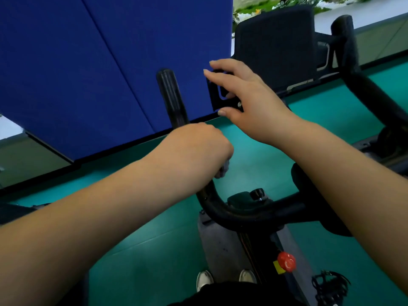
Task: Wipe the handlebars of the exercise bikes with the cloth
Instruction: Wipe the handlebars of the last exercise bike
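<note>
Our left hand (198, 146) is curled around the left grip of the handlebar (172, 100), and a small pale bit of the cloth (224, 170) peeks out beneath the fingers, pressed against the black bar. Our right hand (245, 96) is spread with relaxed, mostly straight fingers, holding nothing, its fingertips touching the black bracket (217, 102) below the console screen (276, 40). The handlebar curves down from the left grip to the centre stem, where a black knob (257, 193) sits, and rises again on the right under our right forearm. A red knob (286, 261) shows lower on the frame, a pedal (329, 286) at the bottom right. The bike stands on a green floor (154, 250) before a blue panel (88, 62).
</note>
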Demonstrator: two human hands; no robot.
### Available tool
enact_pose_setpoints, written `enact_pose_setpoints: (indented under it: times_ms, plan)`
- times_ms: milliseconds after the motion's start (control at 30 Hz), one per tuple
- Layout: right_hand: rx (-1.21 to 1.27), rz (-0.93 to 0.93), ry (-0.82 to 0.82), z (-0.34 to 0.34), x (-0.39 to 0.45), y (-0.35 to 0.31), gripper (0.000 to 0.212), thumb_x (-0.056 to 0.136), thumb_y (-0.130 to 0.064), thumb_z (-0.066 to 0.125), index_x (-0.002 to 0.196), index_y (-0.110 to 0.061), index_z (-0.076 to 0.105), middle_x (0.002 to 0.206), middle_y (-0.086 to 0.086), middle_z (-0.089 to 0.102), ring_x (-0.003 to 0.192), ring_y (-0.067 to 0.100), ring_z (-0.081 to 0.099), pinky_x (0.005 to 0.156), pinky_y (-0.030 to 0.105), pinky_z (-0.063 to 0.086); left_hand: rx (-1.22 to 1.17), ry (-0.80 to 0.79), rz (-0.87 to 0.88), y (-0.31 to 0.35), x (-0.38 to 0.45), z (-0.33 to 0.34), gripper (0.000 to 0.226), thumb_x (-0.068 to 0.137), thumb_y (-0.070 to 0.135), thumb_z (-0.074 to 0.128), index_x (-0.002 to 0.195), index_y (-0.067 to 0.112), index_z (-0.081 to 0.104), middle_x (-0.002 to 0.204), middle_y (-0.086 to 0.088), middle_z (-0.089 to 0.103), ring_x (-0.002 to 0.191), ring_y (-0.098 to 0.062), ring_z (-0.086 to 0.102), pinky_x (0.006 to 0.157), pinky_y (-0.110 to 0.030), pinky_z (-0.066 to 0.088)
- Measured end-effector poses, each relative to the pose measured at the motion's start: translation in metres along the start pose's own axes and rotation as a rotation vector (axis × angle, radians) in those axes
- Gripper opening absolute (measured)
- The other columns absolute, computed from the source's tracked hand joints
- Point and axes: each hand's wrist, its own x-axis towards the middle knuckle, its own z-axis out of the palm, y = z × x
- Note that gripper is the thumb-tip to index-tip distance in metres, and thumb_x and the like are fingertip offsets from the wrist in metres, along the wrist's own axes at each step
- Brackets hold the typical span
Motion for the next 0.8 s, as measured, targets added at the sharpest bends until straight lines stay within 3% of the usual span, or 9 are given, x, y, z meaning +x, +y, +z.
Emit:
enact_pose_setpoints:
  times_ms: [100,200,267,333,433,500,567,700,800]
  plan:
    - [0.016,0.006,-0.003,0.001,-0.001,-0.001,0.070,0.084,-0.004,0.067,0.143,-0.029,0.040,0.148,-0.015,0.030,0.121,0.011,0.041,0.101,0.024,0.042,-0.026,-0.076,0.049,-0.008,0.002,-0.009,0.006,0.077,0.027,0.064,0.082,0.026,0.062,0.082,0.004,0.060,0.079,-0.017,0.057,0.064,-0.034,0.049]
    - [0.012,-0.001,-0.004,0.000,-0.001,-0.001,0.071,0.084,-0.004,0.067,0.144,-0.029,0.040,0.149,-0.015,0.030,0.123,0.012,0.040,0.100,0.027,0.043,0.059,-0.167,0.087,-0.017,0.017,-0.017,0.010,0.079,0.024,0.064,0.072,0.027,0.059,0.078,0.006,0.060,0.069,-0.012,0.053,0.053,-0.025,0.033]
    - [0.008,0.000,-0.011,-0.001,-0.001,-0.001,0.071,0.083,-0.003,0.066,0.144,-0.029,0.039,0.149,-0.015,0.029,0.124,0.013,0.039,0.100,0.028,0.043,0.090,-0.229,0.124,-0.021,0.029,-0.018,0.004,0.079,0.022,0.067,0.083,0.025,0.068,0.082,0.005,0.066,0.070,-0.014,0.056,0.052,-0.022,0.032]
    - [0.006,0.005,-0.014,-0.001,-0.001,-0.001,0.072,0.083,-0.002,0.065,0.144,-0.030,0.039,0.149,-0.016,0.028,0.124,0.012,0.039,0.101,0.027,0.043,-0.012,-0.310,0.168,-0.024,0.038,-0.015,0.019,0.078,0.025,0.071,0.097,0.026,0.070,0.088,0.009,0.070,0.078,-0.009,0.061,0.058,-0.021,0.039]
    - [0.011,0.013,-0.014,-0.001,-0.003,-0.003,0.072,0.084,-0.002,0.065,0.144,-0.030,0.038,0.150,-0.016,0.028,0.122,0.010,0.039,0.101,0.025,0.042,-0.297,-0.396,0.226,-0.023,0.039,-0.004,0.030,0.074,0.024,0.078,0.103,0.028,0.070,0.093,0.013,0.071,0.083,-0.002,0.061,0.072,-0.010,0.043]
    - [0.006,0.014,-0.018,-0.001,-0.004,-0.003,0.072,0.084,-0.002,0.065,0.145,-0.030,0.037,0.150,-0.017,0.028,0.120,0.009,0.040,0.101,0.024,0.041,-0.491,-0.459,0.265,-0.019,0.037,0.004,0.031,0.072,0.018,0.081,0.101,0.026,0.071,0.092,0.011,0.072,0.084,-0.005,0.065,0.082,-0.021,0.050]
    - [-0.003,0.016,-0.026,-0.002,-0.004,-0.003,0.072,0.085,-0.002,0.064,0.145,-0.031,0.037,0.150,-0.017,0.027,0.119,0.008,0.039,0.101,0.023,0.041,-0.599,-0.530,0.245,-0.026,0.040,0.002,0.030,0.074,0.013,0.080,0.100,0.024,0.071,0.093,0.003,0.073,0.083,-0.012,0.069,0.078,-0.026,0.055]
    - [-0.021,0.010,-0.035,-0.004,-0.003,-0.003,0.074,0.083,0.003,0.062,0.144,-0.031,0.038,0.151,-0.015,0.027,0.124,0.012,0.038,0.099,0.020,0.041,-0.351,-0.464,0.197,-0.052,0.058,-0.016,0.030,0.076,0.020,0.078,0.104,0.029,0.069,0.096,0.011,0.071,0.089,-0.008,0.065,0.086,-0.023,0.048]
    - [-0.025,0.012,-0.035,-0.004,-0.003,-0.003,0.072,0.084,0.003,0.059,0.145,-0.030,0.037,0.151,-0.015,0.026,0.125,0.011,0.037,0.099,0.020,0.040,-0.382,-0.509,0.216,-0.050,0.063,-0.010,0.026,0.077,0.023,0.077,0.099,0.032,0.067,0.090,0.017,0.069,0.078,0.005,0.062,0.079,-0.015,0.047]
